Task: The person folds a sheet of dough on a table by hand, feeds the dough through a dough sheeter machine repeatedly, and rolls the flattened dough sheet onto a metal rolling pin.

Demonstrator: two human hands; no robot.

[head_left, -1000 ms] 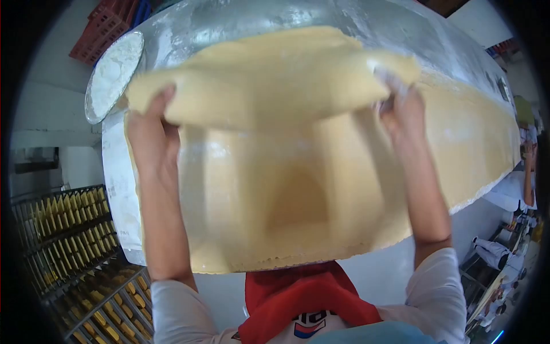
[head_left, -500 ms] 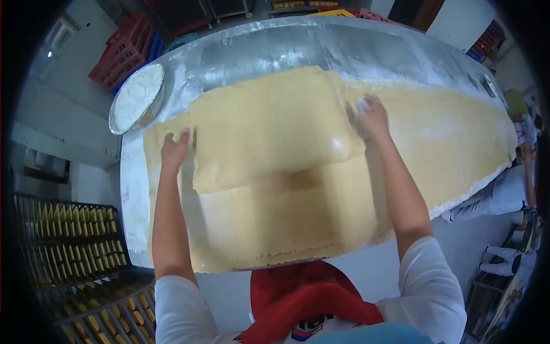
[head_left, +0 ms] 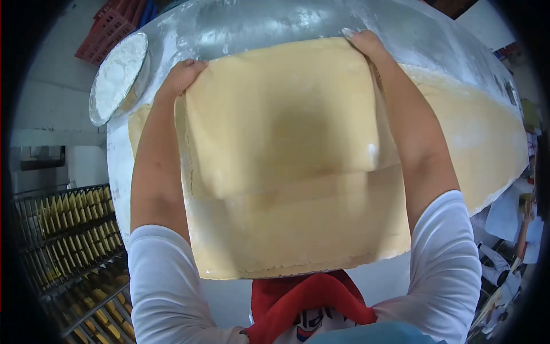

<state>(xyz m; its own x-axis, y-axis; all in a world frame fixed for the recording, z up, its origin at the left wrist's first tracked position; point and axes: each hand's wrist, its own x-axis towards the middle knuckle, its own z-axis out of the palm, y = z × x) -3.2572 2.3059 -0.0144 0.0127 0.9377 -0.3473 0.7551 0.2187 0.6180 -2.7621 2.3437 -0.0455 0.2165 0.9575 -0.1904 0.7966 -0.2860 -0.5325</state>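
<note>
A wide sheet of pale yellow dough (head_left: 275, 114) lies folded in layers on the metal table, its near edge ragged at the table's front rim. My left hand (head_left: 188, 75) is closed on the far left corner of the top layer, thumb on the edge. At the far right corner, my right hand (head_left: 368, 45) grips the same layer, its fingertips whitish with flour. The undersides of both corners are hidden. More flat dough (head_left: 464, 137) spreads to the right beneath my right arm.
A bowl of white flour (head_left: 119, 74) stands at the table's left edge. Red crates (head_left: 109, 31) are behind it. Racks of yellow pieces (head_left: 74, 223) stand at lower left. The floured metal table (head_left: 252, 28) extends beyond the dough. Another person's arm (head_left: 524, 229) shows at right.
Both hands have moved forward from the sides of the folded layer to its far corners. The folded top layer now reaches farther up the view, and the camera view has shifted.
</note>
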